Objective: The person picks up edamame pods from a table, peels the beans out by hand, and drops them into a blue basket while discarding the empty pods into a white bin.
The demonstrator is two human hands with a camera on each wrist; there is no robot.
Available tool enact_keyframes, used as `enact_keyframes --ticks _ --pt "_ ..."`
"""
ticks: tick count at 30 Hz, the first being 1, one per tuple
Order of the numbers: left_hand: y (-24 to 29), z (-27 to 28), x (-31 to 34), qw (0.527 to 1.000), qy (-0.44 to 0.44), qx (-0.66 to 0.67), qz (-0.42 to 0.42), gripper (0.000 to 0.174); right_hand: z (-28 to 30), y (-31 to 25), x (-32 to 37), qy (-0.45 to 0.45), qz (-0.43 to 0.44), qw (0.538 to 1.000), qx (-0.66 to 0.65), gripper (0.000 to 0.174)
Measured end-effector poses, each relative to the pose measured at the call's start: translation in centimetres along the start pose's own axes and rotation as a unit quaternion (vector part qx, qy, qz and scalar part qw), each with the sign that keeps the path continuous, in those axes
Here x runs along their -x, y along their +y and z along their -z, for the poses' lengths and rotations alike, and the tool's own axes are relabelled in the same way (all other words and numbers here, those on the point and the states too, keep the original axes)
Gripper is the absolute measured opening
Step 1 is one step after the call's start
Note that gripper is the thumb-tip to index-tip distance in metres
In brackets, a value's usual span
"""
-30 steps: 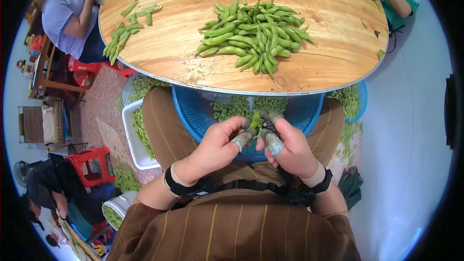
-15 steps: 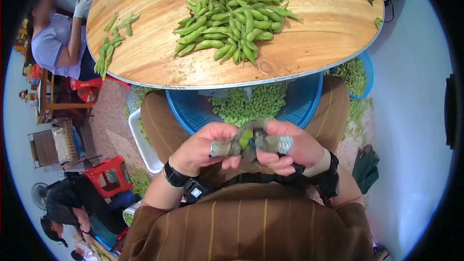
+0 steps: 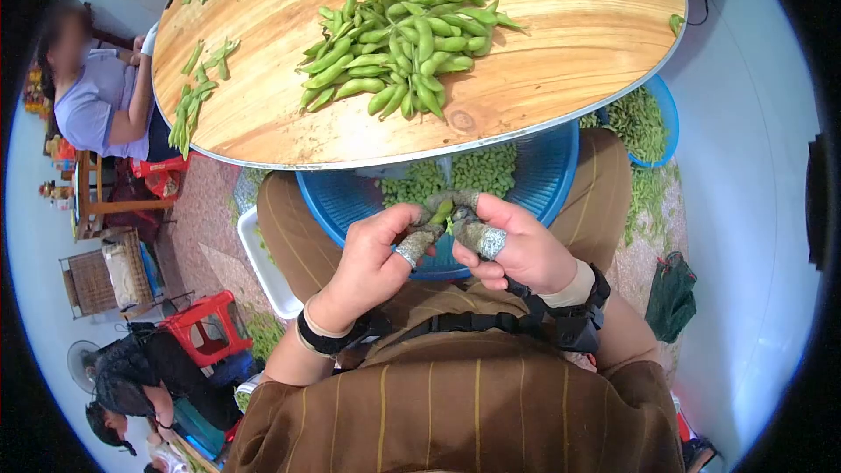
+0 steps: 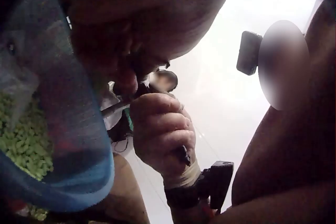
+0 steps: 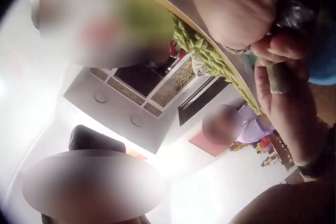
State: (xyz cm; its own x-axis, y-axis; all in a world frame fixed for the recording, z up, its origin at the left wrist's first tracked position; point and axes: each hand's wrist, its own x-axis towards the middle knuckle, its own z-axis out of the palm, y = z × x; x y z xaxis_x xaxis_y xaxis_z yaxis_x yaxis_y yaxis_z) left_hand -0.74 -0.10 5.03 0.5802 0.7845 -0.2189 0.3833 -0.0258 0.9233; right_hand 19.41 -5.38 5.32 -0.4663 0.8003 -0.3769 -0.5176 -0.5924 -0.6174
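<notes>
In the head view, both hands meet above a blue basin (image 3: 568,184) holding loose green beans (image 3: 486,168). My left hand (image 3: 375,256) and right hand (image 3: 527,250) pinch a green pod (image 3: 444,210) between wrapped thumbs and fingers. Grey wrapping covers those thumbs and fingertips. From the left wrist view, the right hand (image 4: 163,129) shows curled fingers, with a thin dark object (image 4: 184,155) poking out beneath them. The right wrist view shows the left hand (image 5: 286,98) with a wrapped digit; the pod is hidden there.
A round wooden table (image 3: 263,114) stands beyond the basin, bearing a heap of pods (image 3: 394,48). A white tray (image 3: 282,285) lies left of the legs and a blue tub (image 3: 673,127) at right. A person in lilac (image 3: 101,105) sits at the left.
The head view has shifted, with table and pods appearing further left and higher. Both hands remain together at the pod; the fingers have changed their hold around it.
</notes>
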Motion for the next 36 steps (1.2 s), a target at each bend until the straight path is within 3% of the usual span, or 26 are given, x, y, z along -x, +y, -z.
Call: enact_keyframes --ticks 3,4,5,6,8,9,10,12,13,14,15,16,17,19,22,23,24,25,28,29,30,31,32,33,34,36 --pt "-0.2 0.3 0.1 0.995 0.020 -0.063 -0.079 0.014 0.1 0.0 0.2 -0.018 -0.021 1.000 -0.013 0.031" --pt "0.3 0.6 0.2 0.990 -0.043 0.129 0.042 0.012 0.2 0.0 0.2 -0.028 -0.039 0.999 -0.025 0.031" --pt "0.5 0.6 0.4 0.930 -0.103 0.315 0.162 0.011 0.1 0.1 0.5 -0.026 -0.040 0.999 -0.026 0.031" --pt "0.2 0.3 0.6 0.929 -0.103 0.316 0.163 0.011 -0.3 0.1 0.9 -0.063 -0.058 0.990 -0.112 0.031" --pt "-0.8 -0.2 0.6 0.725 -0.238 0.636 0.117 0.015 -0.9 0.0 1.4 -0.100 -0.075 0.972 -0.199 0.031" --pt "-1.2 -0.1 0.4 0.712 -0.269 0.639 0.109 0.017 -1.1 -0.2 1.6 -0.084 -0.068 0.974 -0.197 0.031" --pt "-1.2 0.2 0.3 0.712 -0.269 0.640 0.109 0.017 -1.2 -0.3 1.7 -0.069 -0.061 0.977 -0.194 0.030" --pt "0.2 0.6 0.0 0.920 -0.126 0.337 0.154 0.016 -0.6 -0.3 1.3 -0.034 -0.049 0.985 -0.159 0.029" --pt "1.3 0.5 0.0 0.964 -0.094 0.225 0.103 0.012 -0.3 -0.3 1.1 -0.001 -0.039 0.996 -0.083 0.028" --pt "1.3 0.5 -0.2 0.964 -0.094 0.224 0.103 0.012 -0.1 0.0 0.9 0.031 -0.029 0.999 -0.006 0.028" --pt "1.1 0.6 -0.3 0.997 -0.049 -0.035 -0.043 0.019 -0.1 0.5 0.6 0.044 -0.028 0.999 -0.008 0.022" --pt "0.9 0.7 -0.3 0.938 0.000 -0.292 -0.186 0.026 -0.2 0.8 0.4 0.043 -0.029 0.999 -0.011 0.022" --pt "0.4 0.4 -0.4 0.922 0.027 -0.320 -0.217 0.030 -0.4 1.0 0.1 0.054 -0.015 0.998 0.020 0.018" --pt "0.9 -0.4 0.1 0.915 0.048 -0.346 -0.202 0.029 -0.7 0.9 -0.3 0.071 0.002 0.996 0.054 0.009" --pt "0.4 -0.3 0.1 0.913 0.073 -0.341 -0.211 0.020 -0.8 1.2 -0.4 0.082 0.007 0.994 0.075 0.015" --pt "0.7 0.2 0.2 0.999 0.016 -0.031 -0.008 0.018 -0.7 1.2 -0.3 0.082 0.008 0.994 0.076 0.015" --pt "0.9 0.4 0.3 0.938 -0.045 0.283 0.195 0.018 -0.6 1.2 -0.1 0.057 0.015 0.997 0.057 0.018" --pt "0.6 0.5 0.5 0.938 -0.044 0.284 0.195 0.018 -0.5 1.2 0.2 0.031 0.021 0.999 0.038 0.022" --pt "-0.4 0.6 0.9 0.781 -0.141 0.571 0.209 0.030 0.4 0.7 0.8 0.007 0.000 1.000 0.004 0.024" --pt "-0.4 0.3 0.9 0.828 -0.138 0.506 0.196 0.021 0.6 0.7 0.8 -0.004 -0.012 1.000 -0.015 0.025" --pt "-0.3 -0.1 0.7 0.828 -0.136 0.508 0.194 0.021 0.7 0.7 0.8 -0.005 -0.013 1.000 -0.012 0.025" --pt "0.0 -0.5 0.6 0.899 -0.117 0.383 0.178 0.017 0.9 0.9 0.6 0.041 0.067 0.989 0.123 0.027" --pt "0.3 -0.6 0.5 0.951 -0.095 0.248 0.160 0.014 1.1 1.2 0.3 0.087 0.146 0.952 0.255 0.030" --pt "0.6 -0.4 0.5 0.966 -0.112 0.184 0.145 0.019 1.3 1.5 -0.4 0.146 0.221 0.881 0.392 0.037" --pt "0.6 -0.5 0.5 0.966 -0.112 0.184 0.145 0.019 1.3 1.4 -0.5 0.145 0.221 0.881 0.392 0.037" --pt "0.7 -0.8 0.5 0.981 -0.116 0.113 0.108 0.023 0.9 0.7 -0.9 0.147 0.193 0.788 0.566 0.034"
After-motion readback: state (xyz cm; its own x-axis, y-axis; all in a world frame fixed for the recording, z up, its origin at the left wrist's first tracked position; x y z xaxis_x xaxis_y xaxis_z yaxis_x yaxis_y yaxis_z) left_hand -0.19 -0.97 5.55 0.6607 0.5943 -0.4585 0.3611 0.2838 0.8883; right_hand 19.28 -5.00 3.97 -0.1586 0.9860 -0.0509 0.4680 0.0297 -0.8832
